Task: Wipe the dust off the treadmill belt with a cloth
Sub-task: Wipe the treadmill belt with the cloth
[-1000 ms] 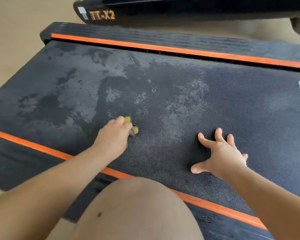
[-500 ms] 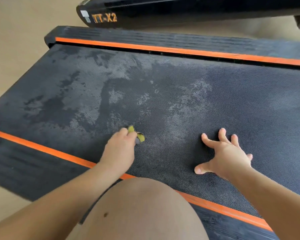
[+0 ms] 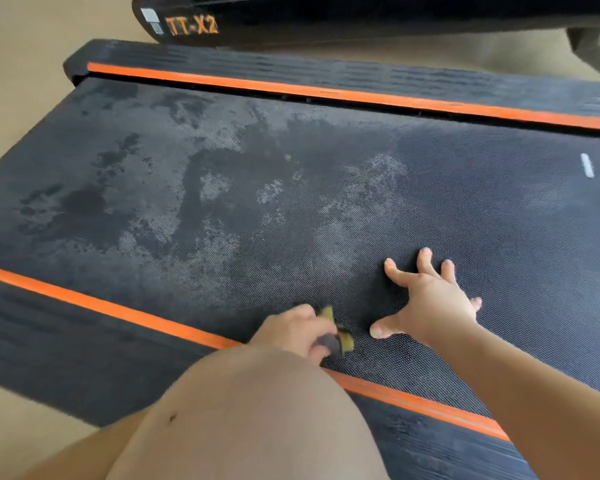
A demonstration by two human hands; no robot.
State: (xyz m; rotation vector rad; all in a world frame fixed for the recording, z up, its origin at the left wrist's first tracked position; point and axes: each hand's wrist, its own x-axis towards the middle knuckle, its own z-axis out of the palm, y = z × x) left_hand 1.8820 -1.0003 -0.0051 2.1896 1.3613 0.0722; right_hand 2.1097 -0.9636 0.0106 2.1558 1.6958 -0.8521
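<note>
Treadmill belt (image 3: 465, 209) fills most of the view, a dark, finely dotted surface. The left hand (image 3: 291, 332) presses a small wad of cloth (image 3: 343, 339), yellow with a grey side, onto the belt. Its fingers are curled round the cloth, which sticks out on the side toward the right hand (image 3: 433, 303). That hand lies just beside the grip, fingers spread and straight, flat on the belt, its thumb near the cloth but apart from it.

Ahead of the grip and off to its left, pale dust (image 3: 174, 220) lies in ragged patches with darker areas between them. The belt round the right hand and beyond it looks more even in tone. Far out past the right hand, two short white marks (image 3: 587, 166) sit on the belt.

The grip is close to the belt's near edge. An orange stripe (image 3: 118, 308) runs just behind the left hand, and behind that lies a black ribbed side rail (image 3: 66, 348). A bare knee (image 3: 250, 417) rises directly behind the grip and hides the wrist. Across the belt's full width ahead, a second orange stripe (image 3: 326, 91) and a far rail (image 3: 291, 69) close it off, with a black bar lettered TT-X2 (image 3: 191, 26) beyond. Beige floor (image 3: 18, 81) shows past the belt's left end. Open belt stretches ahead of the grip and to its left.
</note>
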